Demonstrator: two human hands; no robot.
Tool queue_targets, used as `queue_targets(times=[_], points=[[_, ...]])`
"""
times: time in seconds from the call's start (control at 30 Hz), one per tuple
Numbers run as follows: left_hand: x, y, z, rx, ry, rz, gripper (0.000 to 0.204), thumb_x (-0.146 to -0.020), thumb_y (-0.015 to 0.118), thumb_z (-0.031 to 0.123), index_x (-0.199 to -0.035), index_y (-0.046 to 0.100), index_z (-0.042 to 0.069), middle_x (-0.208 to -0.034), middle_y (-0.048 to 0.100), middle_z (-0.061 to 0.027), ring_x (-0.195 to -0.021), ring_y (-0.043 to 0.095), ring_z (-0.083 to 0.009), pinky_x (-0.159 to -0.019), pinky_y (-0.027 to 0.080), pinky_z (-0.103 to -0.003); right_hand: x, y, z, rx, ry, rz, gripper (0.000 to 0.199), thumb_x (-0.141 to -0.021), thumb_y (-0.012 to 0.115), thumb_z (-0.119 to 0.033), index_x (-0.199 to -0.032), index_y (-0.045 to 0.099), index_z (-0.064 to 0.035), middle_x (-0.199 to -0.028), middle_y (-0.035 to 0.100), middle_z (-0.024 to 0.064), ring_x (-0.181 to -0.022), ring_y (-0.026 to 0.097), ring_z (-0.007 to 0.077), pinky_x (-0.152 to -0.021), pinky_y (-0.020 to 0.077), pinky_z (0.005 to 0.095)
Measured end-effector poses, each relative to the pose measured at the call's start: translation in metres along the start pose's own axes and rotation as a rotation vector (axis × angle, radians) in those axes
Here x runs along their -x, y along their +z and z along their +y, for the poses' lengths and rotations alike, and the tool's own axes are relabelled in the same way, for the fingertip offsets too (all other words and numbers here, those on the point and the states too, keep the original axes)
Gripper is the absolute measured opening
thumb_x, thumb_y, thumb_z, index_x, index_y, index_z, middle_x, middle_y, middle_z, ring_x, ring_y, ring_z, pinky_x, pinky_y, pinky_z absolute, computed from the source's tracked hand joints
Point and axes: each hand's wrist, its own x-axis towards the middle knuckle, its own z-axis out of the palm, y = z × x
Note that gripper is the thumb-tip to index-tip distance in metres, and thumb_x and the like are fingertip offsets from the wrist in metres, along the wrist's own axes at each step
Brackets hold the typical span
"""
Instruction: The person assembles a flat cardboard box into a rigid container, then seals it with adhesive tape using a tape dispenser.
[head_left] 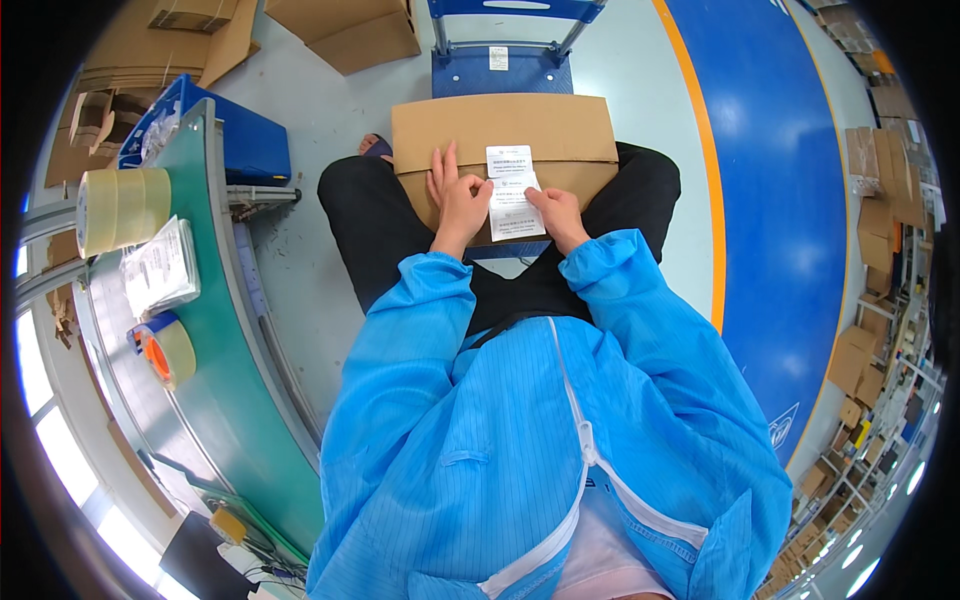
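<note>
A closed brown cardboard box (pixel 505 125) lies across my knees. A white printed label (pixel 510 160) sits over the seam of its flaps. Just below, overlapping its lower edge, is a strip of white labels (pixel 515 222). My left hand (pixel 456 205) pinches the strip's upper left edge between thumb and forefinger, while its other fingers stretch over the cardboard. On the strip's right edge, my right hand (pixel 560 215) grips with the thumb on top; its other fingers are partly hidden.
To my left runs a green-topped bench (pixel 215 350) with clear tape rolls (pixel 125 210), a stack of bagged white papers (pixel 165 268) and a tape dispenser (pixel 165 350). A blue bin (pixel 245 140) stands behind it. Ahead is a blue trolley (pixel 500 70), beside another carton (pixel 350 30).
</note>
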Motion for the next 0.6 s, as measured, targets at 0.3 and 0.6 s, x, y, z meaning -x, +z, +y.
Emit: queue_targets(times=[0.3, 0.6], points=[[-0.001, -0.004, -0.004, -0.069, -0.005, 0.003, 0.024, -0.089, 0.076, 0.026, -0.074, 0.072, 0.008, -0.170, 0.027, -0.0159, -0.158, 0.012, -0.0427, -0.125, 0.006, -0.058, -0.007, 0.006, 0.018, 0.031, -0.037, 0.093, 0.051, -0.103, 0.064, -0.041, -0.091, 0.074, 0.0074, -0.083, 0.074, 0.0109, -0.074, 0.067, 0.0174, -0.064, 0.0520, 0.0350], [0.011, -0.134, 0.075, 0.380, 0.031, 0.033, 0.010, -0.095, 0.070, 0.010, -0.092, 0.067, 0.001, -0.155, 0.051, -0.0180, -0.140, 0.052, -0.0325, -0.113, 0.040, -0.039, -0.006, 0.004, -0.004, -0.170, 0.193, -0.019, 0.055, -0.110, 0.043, -0.047, -0.075, 0.050, -0.0056, -0.086, 0.074, 0.0241, -0.068, 0.075, 0.0303, -0.058, 0.0630, 0.0382]])
